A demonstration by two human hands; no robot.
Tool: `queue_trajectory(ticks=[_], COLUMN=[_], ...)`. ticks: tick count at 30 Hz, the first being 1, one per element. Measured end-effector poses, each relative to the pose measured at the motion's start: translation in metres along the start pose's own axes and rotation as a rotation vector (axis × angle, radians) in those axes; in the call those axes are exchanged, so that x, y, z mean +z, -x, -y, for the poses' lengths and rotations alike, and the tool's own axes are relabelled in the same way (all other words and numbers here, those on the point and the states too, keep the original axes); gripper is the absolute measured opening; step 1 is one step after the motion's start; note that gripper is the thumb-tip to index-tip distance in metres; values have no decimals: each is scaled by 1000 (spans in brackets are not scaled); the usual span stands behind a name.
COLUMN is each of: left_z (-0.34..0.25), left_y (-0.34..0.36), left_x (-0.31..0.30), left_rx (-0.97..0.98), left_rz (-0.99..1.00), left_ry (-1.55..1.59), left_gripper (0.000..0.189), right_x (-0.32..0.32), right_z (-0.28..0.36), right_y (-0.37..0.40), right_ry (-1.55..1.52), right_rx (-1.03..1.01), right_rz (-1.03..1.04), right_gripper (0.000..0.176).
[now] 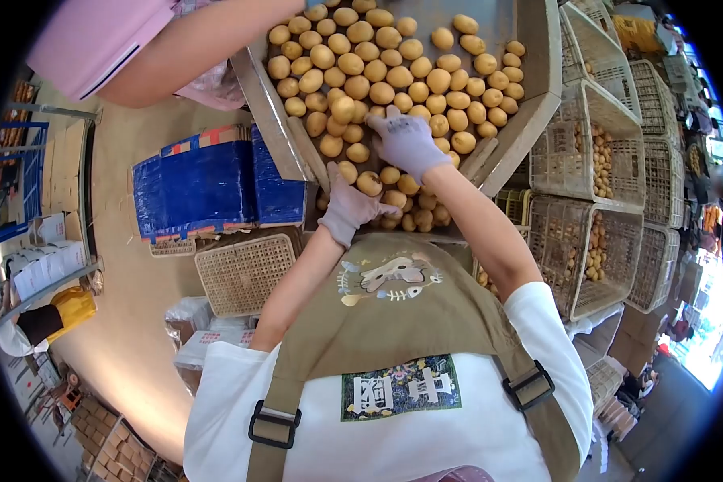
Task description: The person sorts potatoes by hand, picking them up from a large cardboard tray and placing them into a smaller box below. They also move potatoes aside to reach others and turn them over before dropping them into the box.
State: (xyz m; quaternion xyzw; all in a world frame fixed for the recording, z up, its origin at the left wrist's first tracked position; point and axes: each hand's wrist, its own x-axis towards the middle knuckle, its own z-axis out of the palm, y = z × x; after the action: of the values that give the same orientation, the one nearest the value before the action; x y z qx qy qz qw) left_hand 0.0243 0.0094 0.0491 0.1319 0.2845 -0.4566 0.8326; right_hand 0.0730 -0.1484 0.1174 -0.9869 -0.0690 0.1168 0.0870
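Observation:
Yellow-brown potatoes (399, 76) lie spread over a sorting tray with raised sides (530, 128); they bunch up at its narrow near end. My left hand (352, 207), in a pale glove, rests at that narrow end with thumb and fingers spread apart. A potato with a dark spot (369, 183) sits in the gap between them; I see no firm grip on it. My right hand (410, 143), gloved too with a dark print on its back, reaches farther up over the potatoes. Its fingers are stretched out and touch some of them; the fingertips are partly hidden.
Another person's arm (209, 56) in a pink sleeve reaches to the tray from the upper left. Stacked plastic crates (586, 153), some with potatoes, stand at right. At left are a blue-covered box (193, 189), an upturned beige crate (245, 275) and the floor (120, 281).

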Motion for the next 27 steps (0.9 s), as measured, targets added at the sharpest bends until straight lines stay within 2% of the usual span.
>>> queue_trajectory(ticks=[1,4,6,7,8,10,12,14,15,17,18,20,21,22,23,24,25,27], left_z=[0,-2,4,-1,-3,1,2,3,3,1,0,-2,2,2,2,2,2,1], left_y=[1,-16,-23,-8,2,2,6,11,3,2,2,1,-1,1,10,16,9,8], left_x=[0,-28,-42,-17,-1,-4,-11,-17,-28,-20,-17,-13,-11,1,20,30,16,9], left_rx=[7,-1,224,109,-9,138,226,252,119,-68,-60,-50,50,44,38,35,27,31], left_rz=[23,146,120,72,24,-9,-45,-94,-114,-140,-70,66,-96,-163,-231,-298,-196,-126], left_ry=[-18,14,-489,-247,-8,-238,-599,-1101,-868,-231,-182,-82,-98,-23,55,135,84,73], left_gripper=[96,93,92,91,91,86,85,84,82,77,76,74,87,92,96,101,111,109], right_x=[2,4,14,3,-1,-5,4,2,3,-9,-12,0,1,-3,-26,-26,-27,-21], right_z=[-2,-22,-42,-41,-40,-36,-40,-50,-52,-44,-37,-23,-11,-1,4,-1,-9,-18], right_y=[13,64,80,77,78,81,86,78,73,50,38,15,3,-7,-13,-13,-11,-8], right_ry=[-147,-60,-63,-212,-96,141,135,-93,-124,-161,-182,36,82,130,31,-15,-60,-85], right_rx=[-12,-192,-150,66,54,27,-4,85,111,115,119,149,216,281,305,263,219,191], right_rz=[-107,-221,-180,1,-126,-378,-358,-197,-306,-219,-174,-59,20,102,237,249,258,267], right_gripper=[31,31,33,36,34,31,30,31,35,35,35,40,41,41,39,40,40,41])
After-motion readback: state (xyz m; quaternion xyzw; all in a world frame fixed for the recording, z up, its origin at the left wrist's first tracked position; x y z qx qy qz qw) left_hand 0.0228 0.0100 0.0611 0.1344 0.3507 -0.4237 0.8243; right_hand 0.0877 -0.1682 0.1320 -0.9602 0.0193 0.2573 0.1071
